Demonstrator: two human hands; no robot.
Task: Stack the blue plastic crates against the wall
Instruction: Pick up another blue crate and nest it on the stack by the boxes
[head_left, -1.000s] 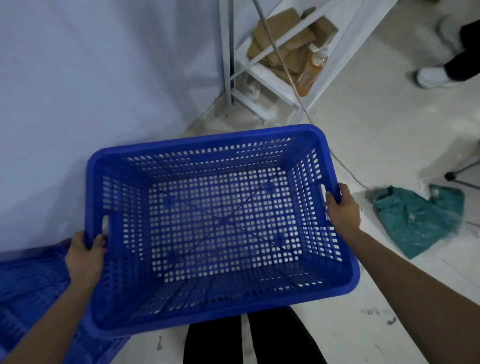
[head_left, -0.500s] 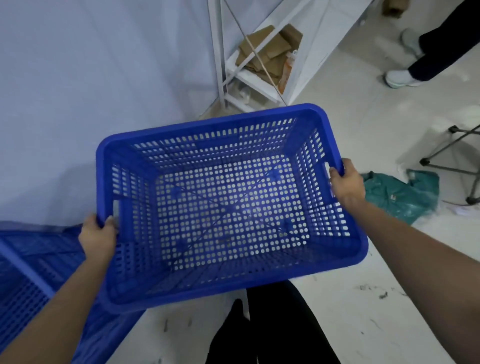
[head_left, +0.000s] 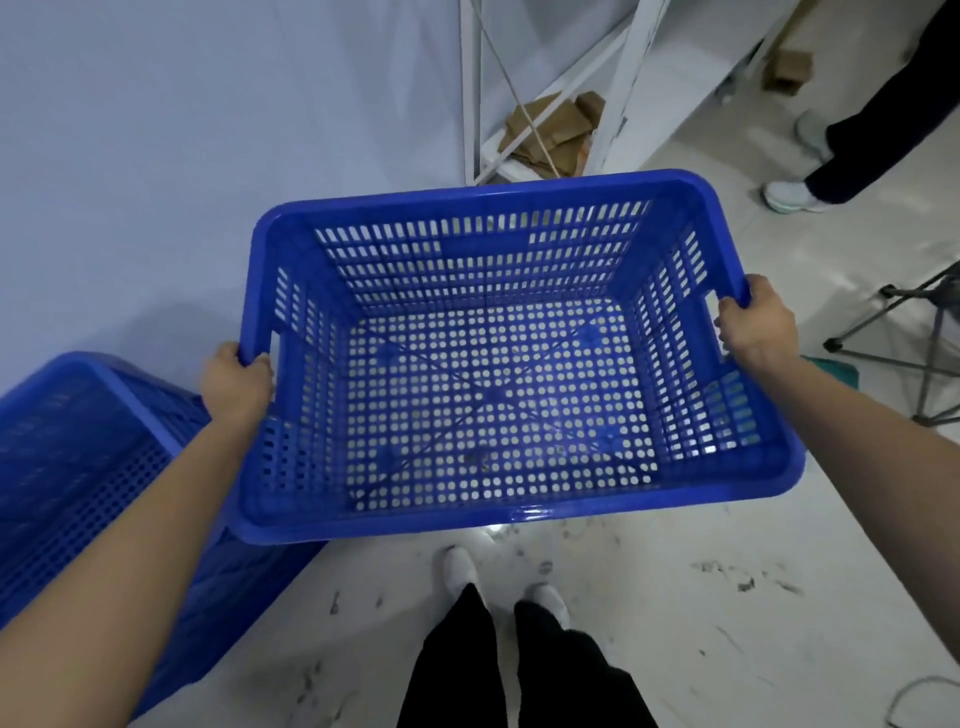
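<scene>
I hold an empty blue perforated crate (head_left: 498, 522) level in the air over the floor, its open top facing me. My left hand (head_left: 236, 382) grips the rim at the crate's left handle slot. My right hand (head_left: 756, 327) grips the rim at the right handle slot. A second blue crate (head_left: 78, 467) stands on the floor at the lower left, against the pale wall (head_left: 182, 156), partly hidden by my left forearm and the held crate.
A white metal shelf rack (head_left: 618, 98) with brown cardboard stands ahead at the wall. Another person's leg and white shoe (head_left: 789, 195) are at the upper right. A folding metal stand (head_left: 904, 338) and a green bag are on the right. My own feet are below.
The crate has come up higher and level, farther from my body. The view has tipped down, so my feet show and the crate on the left shows more fully.
</scene>
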